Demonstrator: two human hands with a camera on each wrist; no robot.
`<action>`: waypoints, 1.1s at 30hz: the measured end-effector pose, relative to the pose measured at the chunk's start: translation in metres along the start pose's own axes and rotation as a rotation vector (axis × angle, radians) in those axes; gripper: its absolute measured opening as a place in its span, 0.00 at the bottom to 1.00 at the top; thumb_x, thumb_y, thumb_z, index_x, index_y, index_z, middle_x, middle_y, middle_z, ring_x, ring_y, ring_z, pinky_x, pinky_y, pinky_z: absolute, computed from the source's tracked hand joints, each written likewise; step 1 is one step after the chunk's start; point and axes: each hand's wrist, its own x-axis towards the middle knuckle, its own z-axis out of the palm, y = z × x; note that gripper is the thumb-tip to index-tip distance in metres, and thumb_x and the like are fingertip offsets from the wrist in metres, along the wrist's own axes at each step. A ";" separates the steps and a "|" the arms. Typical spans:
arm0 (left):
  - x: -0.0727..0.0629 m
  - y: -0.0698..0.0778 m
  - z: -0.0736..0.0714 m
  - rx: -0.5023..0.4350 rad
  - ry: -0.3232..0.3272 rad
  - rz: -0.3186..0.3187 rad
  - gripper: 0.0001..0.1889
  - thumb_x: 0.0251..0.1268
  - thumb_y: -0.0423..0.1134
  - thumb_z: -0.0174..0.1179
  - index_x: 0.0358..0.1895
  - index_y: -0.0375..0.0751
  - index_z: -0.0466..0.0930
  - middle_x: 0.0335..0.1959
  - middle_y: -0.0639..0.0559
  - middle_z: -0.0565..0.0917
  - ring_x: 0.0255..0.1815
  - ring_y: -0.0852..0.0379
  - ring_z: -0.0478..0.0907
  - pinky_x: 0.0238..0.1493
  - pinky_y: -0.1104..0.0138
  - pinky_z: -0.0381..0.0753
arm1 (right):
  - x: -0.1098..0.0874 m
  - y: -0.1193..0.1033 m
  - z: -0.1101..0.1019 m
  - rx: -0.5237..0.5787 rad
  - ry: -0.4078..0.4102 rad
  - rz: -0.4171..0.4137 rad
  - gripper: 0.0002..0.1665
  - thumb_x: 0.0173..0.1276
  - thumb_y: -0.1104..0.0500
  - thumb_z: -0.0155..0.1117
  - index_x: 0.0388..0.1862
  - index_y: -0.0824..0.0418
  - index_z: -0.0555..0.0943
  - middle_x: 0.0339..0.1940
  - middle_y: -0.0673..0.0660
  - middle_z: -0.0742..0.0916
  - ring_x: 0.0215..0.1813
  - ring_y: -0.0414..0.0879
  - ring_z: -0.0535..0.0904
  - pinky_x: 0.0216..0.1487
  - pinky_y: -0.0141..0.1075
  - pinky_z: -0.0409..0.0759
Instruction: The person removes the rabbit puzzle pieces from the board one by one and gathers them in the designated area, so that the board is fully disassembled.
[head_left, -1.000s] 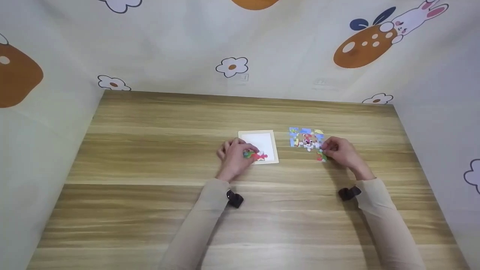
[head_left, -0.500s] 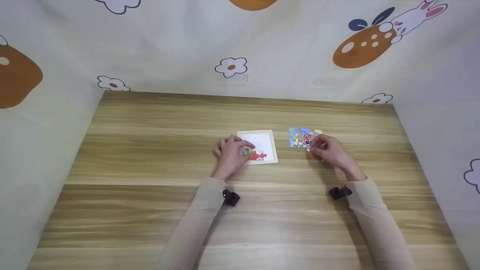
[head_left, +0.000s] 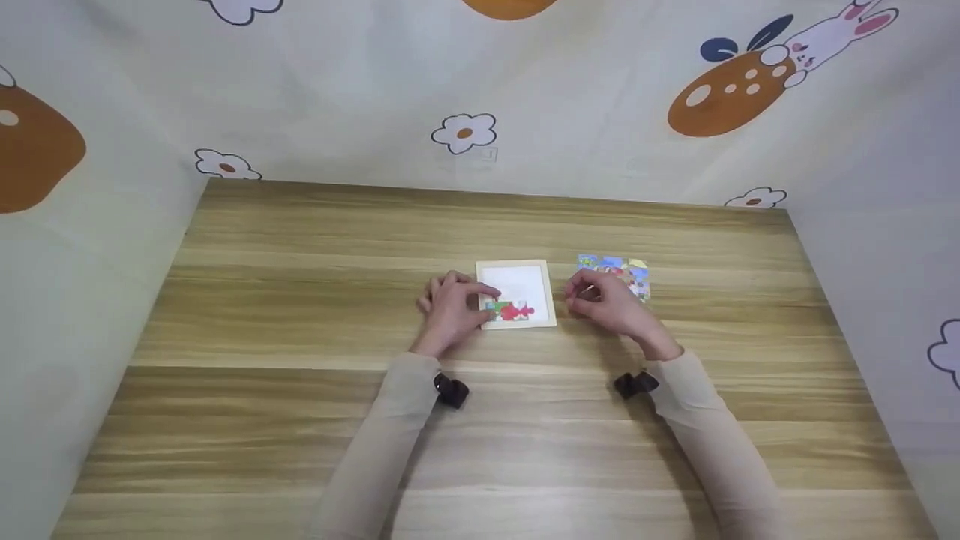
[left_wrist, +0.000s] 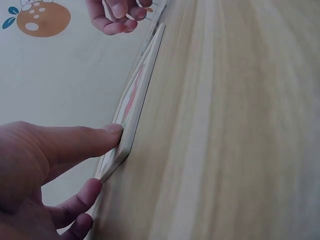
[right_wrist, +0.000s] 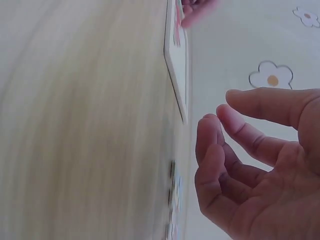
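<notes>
A square puzzle frame (head_left: 553, 300) with a white bed lies flat, with a few joined jigsaw pieces (head_left: 511, 310), green and red, along its near side. At its left edge is my left hand (head_left: 451, 311). The thumb (left_wrist: 102, 140) rests on that side of the frame, and other fingers hang beside the corner. Just right of the frame, my right hand (head_left: 609, 301) is raised. Its thumb and fingers (right_wrist: 260, 105) curve loosely, tips close together, with nothing visible between them. It partly hides a group of jigsaw pieces (head_left: 637, 274) with a cartoon picture.
A wood-grain table (head_left: 315, 300) carries everything. Patterned sheets (head_left: 360, 90) with flowers and a rabbit hang behind it and along both sides. A dark camera is strapped to each wrist.
My right hand has moved left from the right side of the loose pieces to beside the frame. My left hand has drawn slightly left, uncovering more of the green and red pieces.
</notes>
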 end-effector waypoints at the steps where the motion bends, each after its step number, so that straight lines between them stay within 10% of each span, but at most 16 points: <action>1: 0.000 -0.001 0.000 -0.002 -0.004 0.001 0.16 0.51 0.41 0.72 0.46 0.58 0.87 0.57 0.48 0.73 0.61 0.43 0.57 0.58 0.46 0.48 | 0.002 -0.003 0.004 0.004 -0.015 -0.005 0.07 0.62 0.71 0.62 0.39 0.71 0.79 0.37 0.61 0.84 0.40 0.50 0.79 0.43 0.36 0.76; 33: 0.000 -0.011 -0.001 -0.037 -0.008 0.075 0.16 0.50 0.41 0.73 0.45 0.56 0.87 0.58 0.49 0.73 0.64 0.47 0.58 0.59 0.47 0.47 | 0.025 -0.028 0.045 -0.081 -0.147 0.010 0.12 0.58 0.74 0.61 0.42 0.66 0.78 0.35 0.57 0.82 0.41 0.50 0.78 0.45 0.41 0.78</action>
